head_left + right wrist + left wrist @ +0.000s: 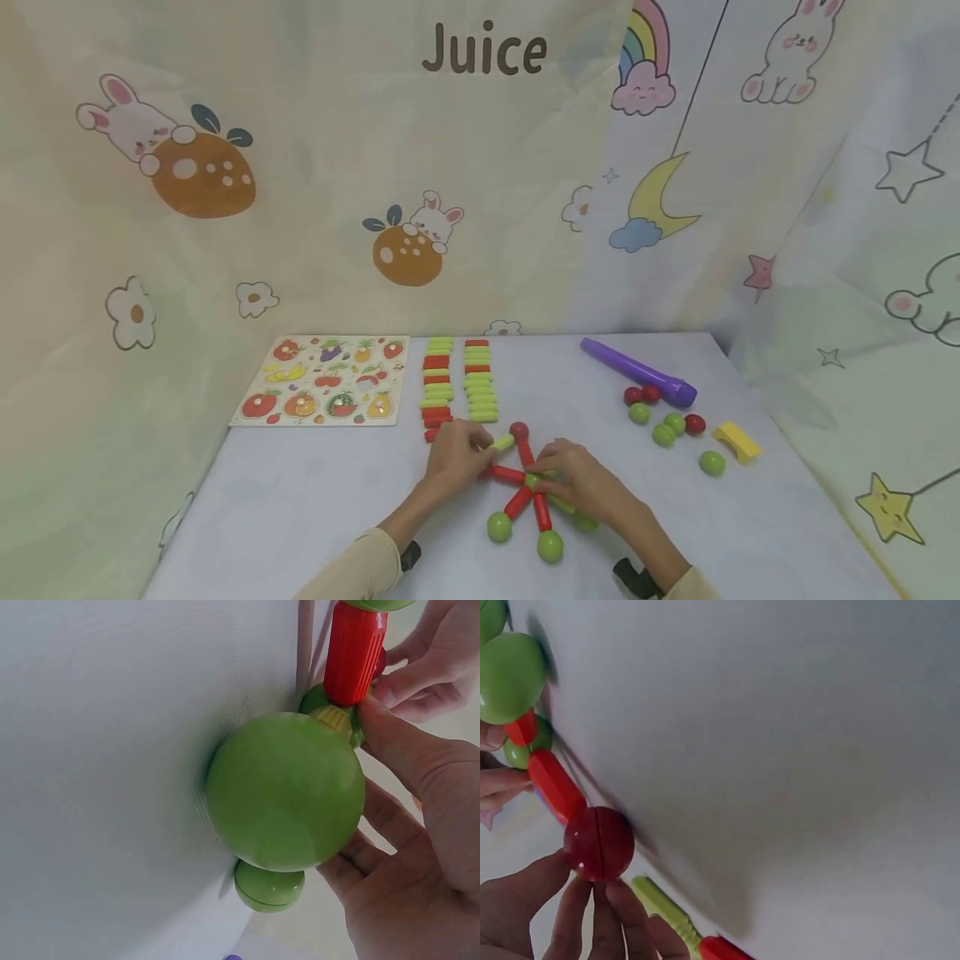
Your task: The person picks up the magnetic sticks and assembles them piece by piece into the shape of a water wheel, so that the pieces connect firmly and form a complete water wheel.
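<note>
The hub ball [532, 481] is coloured green, its surrounding rods [542, 511] red and lime, their end balls [550, 547] green or dark red. Left of the hub ball, a white board [303, 385] is patterned with multicoloured fruit [341, 406]; right of the hub ball, a tube [637, 369] is coloured purple, a block [738, 438] yellow.

A fruit board [348, 384] lies far left on the tabletop [300, 492]; a purple stick [637, 370] slants at far right; a yellow block [738, 442] lies nearer, further right; behind hangs a rabbit-printed curtain [315, 167] lettered "Juice".
</note>
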Motion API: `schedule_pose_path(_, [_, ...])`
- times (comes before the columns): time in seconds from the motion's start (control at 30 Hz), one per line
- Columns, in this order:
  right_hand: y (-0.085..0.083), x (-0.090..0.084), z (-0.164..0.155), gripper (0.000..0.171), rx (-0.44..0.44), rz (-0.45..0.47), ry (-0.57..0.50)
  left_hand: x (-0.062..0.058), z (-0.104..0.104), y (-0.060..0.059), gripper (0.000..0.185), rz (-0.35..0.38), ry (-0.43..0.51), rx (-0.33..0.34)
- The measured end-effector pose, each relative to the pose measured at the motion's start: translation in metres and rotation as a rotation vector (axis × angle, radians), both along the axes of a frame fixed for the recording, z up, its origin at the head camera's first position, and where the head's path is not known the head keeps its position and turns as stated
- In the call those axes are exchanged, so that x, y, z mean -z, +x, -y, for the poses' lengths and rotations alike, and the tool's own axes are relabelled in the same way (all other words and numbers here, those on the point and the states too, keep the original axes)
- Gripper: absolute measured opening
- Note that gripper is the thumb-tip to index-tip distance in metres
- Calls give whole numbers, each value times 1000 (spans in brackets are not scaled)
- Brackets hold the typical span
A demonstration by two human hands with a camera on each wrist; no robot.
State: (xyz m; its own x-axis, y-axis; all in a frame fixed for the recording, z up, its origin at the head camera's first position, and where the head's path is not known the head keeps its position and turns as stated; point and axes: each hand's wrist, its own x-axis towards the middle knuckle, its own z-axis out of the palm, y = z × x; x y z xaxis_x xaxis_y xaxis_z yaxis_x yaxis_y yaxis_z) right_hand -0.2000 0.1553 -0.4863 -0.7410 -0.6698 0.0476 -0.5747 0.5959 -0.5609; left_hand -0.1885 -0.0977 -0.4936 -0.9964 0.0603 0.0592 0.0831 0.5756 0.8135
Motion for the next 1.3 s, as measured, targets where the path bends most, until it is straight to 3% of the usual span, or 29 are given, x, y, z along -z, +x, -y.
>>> schedule_pose_path(0.1, [0, 0, 1, 27, 9, 8, 15, 3, -2, 0, 12, 32, 20, -23])
schedule_pose_path(0.2, [0, -1, 2, 27, 10, 9, 16, 2, 0, 0, 14, 53, 36, 2])
schedule_pose_path(0.37, [-1, -2, 1, 27, -5, 2, 8, -1, 15, 4, 37, 90, 1, 155])
schedule_pose_path(0.47, [-2, -2, -1, 27, -8, -10, 4, 0, 21, 5, 52, 74, -91, 242])
schedule_pose_path(0.57, [-3, -1, -3, 26, -11, -19, -9, 4, 23, 5, 53, 27, -158, 283])
schedule_pose_path(0.83, [-3, -1, -1, 26, -16, -1, -25, 9, 21, 3, 49, -13, -130, 283])
schedule_pose_path(1.1, [-2, 1, -2, 26, -6, -3, -13, 11, 18, -1, 54, 96, -12, 252])
schedule_pose_path(1.3, [-1, 4, -1, 25, -12, 3, -35, 11, 14, 0, 58, 142, 16, 236])
